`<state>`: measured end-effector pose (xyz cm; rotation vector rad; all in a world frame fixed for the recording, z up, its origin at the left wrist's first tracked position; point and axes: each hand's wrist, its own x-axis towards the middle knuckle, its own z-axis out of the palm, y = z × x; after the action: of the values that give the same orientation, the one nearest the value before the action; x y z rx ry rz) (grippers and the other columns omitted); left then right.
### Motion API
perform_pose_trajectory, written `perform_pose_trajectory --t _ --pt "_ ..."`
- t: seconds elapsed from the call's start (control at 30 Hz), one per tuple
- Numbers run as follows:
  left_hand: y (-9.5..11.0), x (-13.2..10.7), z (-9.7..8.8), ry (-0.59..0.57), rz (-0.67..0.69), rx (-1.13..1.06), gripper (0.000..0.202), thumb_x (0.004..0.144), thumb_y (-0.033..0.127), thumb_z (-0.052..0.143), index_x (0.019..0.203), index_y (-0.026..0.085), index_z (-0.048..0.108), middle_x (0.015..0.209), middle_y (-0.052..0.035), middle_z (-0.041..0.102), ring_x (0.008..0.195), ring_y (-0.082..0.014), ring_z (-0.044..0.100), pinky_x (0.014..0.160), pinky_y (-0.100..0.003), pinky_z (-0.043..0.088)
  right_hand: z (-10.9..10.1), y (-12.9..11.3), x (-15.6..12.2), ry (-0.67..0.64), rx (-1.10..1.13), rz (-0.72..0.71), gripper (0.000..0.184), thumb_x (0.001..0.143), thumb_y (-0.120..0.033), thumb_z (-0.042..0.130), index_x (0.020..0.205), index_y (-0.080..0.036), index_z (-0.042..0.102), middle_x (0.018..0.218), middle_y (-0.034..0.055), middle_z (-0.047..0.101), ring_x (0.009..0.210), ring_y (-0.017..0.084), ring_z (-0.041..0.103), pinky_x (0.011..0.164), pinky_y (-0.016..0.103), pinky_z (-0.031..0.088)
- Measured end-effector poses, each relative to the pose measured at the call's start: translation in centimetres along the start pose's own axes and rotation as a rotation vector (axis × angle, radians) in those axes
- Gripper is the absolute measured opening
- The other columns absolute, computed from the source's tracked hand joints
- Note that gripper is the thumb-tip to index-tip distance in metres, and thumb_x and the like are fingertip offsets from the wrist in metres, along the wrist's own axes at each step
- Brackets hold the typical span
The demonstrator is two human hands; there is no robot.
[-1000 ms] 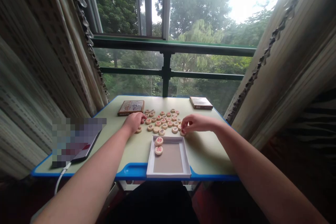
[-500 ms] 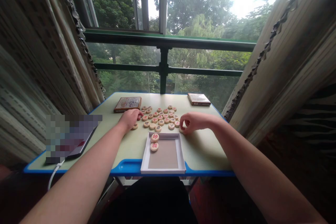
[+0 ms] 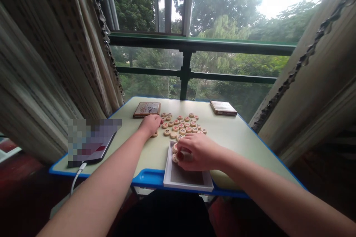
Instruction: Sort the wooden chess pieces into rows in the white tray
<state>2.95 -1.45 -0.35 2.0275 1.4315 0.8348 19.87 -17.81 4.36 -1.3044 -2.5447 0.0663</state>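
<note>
Round wooden xiangqi pieces (image 3: 175, 128) with red and black characters lie in a loose group on the table. My left hand (image 3: 151, 124) rests at the group's left edge with its fingers curled together; whatever is under the fingertips is hidden. One piece (image 3: 155, 133) sits just below that hand. My right hand (image 3: 194, 152) hangs over the shallow white box (image 3: 167, 172), its fingers pinched round a piece that they mostly cover. Beneath and beside those fingertips, two pieces with red characters (image 3: 174, 148) lie along the box's left side, partly hidden.
A flat decorated box (image 3: 147, 109) stands at the table's back left, another flat box (image 3: 223, 108) at the back right. A device with a white cable (image 3: 79, 170) lies on the left. The table's blue rim (image 3: 150, 177) has a recess in front. Curtains flank the window.
My right hand has carried a piece from the group's right side leftward and toward me, over the white box. My left hand stays by the group. The view has shifted slightly.
</note>
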Motion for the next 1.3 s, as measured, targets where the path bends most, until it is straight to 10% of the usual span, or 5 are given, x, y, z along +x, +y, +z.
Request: perform_pose_trajectory --t 1.3 --pt "0.15 0.00 0.00 0.016 0.024 0.054 0.027 0.074 0.027 0.043 0.068 0.018 0.068 0.059 -0.0022 0.062 0.061 -0.0165 0.057 0.059 -0.027 0.043 0.57 0.72 -0.18 0.041 -0.026 -0.083 0.020 0.072 -0.038 0.063 0.084 -0.022 0.064 0.076 0.0016 0.065 0.073 0.015 0.054 0.063 0.024 0.037"
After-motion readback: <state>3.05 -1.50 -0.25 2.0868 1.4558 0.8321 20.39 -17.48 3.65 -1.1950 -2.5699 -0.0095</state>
